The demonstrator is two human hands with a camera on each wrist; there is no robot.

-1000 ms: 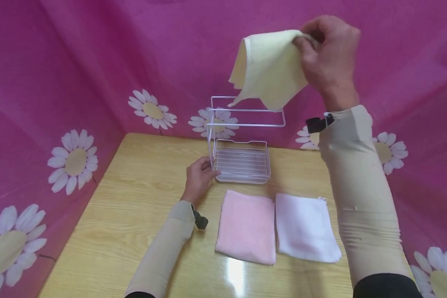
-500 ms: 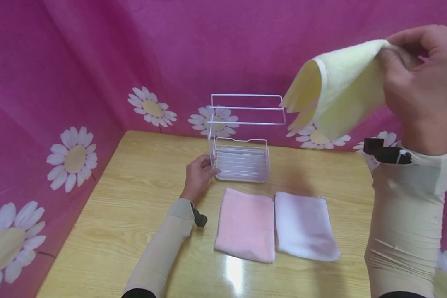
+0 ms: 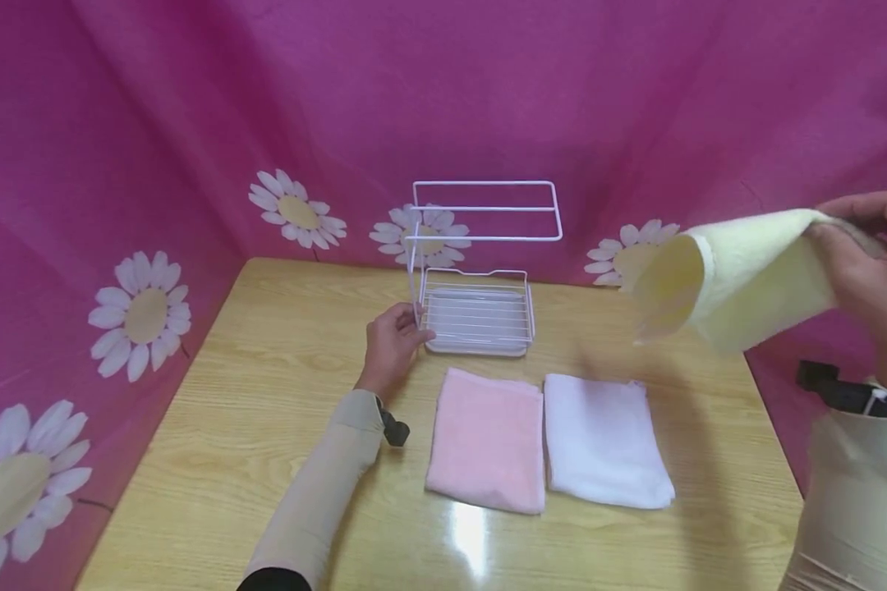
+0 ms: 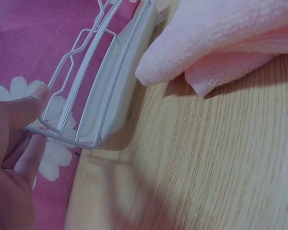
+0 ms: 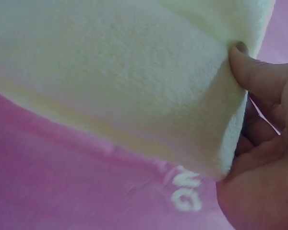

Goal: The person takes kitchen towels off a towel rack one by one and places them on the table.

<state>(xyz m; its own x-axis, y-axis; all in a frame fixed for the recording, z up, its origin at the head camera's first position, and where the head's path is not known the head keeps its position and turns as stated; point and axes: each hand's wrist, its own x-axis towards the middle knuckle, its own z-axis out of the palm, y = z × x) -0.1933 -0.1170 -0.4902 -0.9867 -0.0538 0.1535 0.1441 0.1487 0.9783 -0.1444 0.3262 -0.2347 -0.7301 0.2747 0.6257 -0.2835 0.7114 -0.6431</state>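
Note:
A white wire rack (image 3: 480,239) with a tray at its base stands at the back of the table. My left hand (image 3: 392,345) grips the rack's lower left side; in the left wrist view its thumb and fingers pinch the white wire (image 4: 67,139). Out to the right, above the table, my right hand (image 3: 875,279) holds a folded yellow towel (image 3: 772,271) by one edge. The towel hangs down to the left, and the right wrist view shows the thumb (image 5: 252,72) pressed on its cloth.
A folded pink towel (image 3: 486,443) lies on the wooden table (image 3: 266,394) in front of the rack. Beside it on the right lies a folded white towel (image 3: 606,443). A magenta curtain (image 3: 488,98) with white flowers closes off the back and sides.
My right hand has carried the yellow towel from above the rack to the right and then lower. My left hand stays on the rack; the other towels lie where they were.

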